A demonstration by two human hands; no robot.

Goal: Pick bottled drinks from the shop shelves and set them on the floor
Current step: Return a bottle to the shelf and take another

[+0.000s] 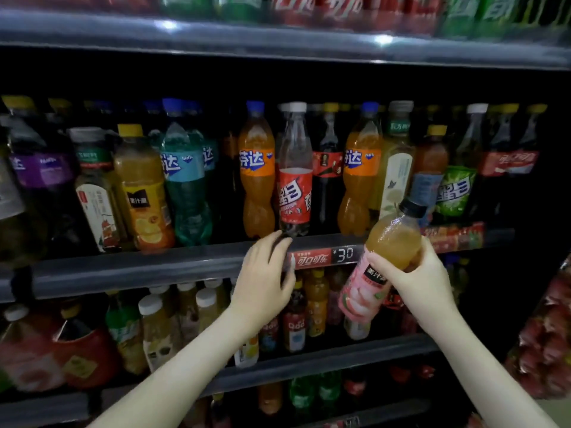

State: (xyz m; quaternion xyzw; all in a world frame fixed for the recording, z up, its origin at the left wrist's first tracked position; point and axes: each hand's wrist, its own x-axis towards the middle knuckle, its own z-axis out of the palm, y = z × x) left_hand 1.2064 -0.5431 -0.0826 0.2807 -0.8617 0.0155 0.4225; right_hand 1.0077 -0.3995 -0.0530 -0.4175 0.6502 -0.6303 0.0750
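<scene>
Juice bottle (pixel 394 239), pink label, black cap: tilting with the cap up and to the right, being held in the air in front of the middle shelf rail (pixel 139 267), just right of the red price tag (pixel 324 257). Right hand (pixel 414 273) is gripping it around the middle, fingers wrapping the body. Left hand (pixel 265 273) is holding nothing, its fingers stretching loosely toward the base of a clear red-label bottle (pixel 295 180); contact unclear. That bottle is standing upright on the shelf beside an orange soda bottle (pixel 257 180).
</scene>
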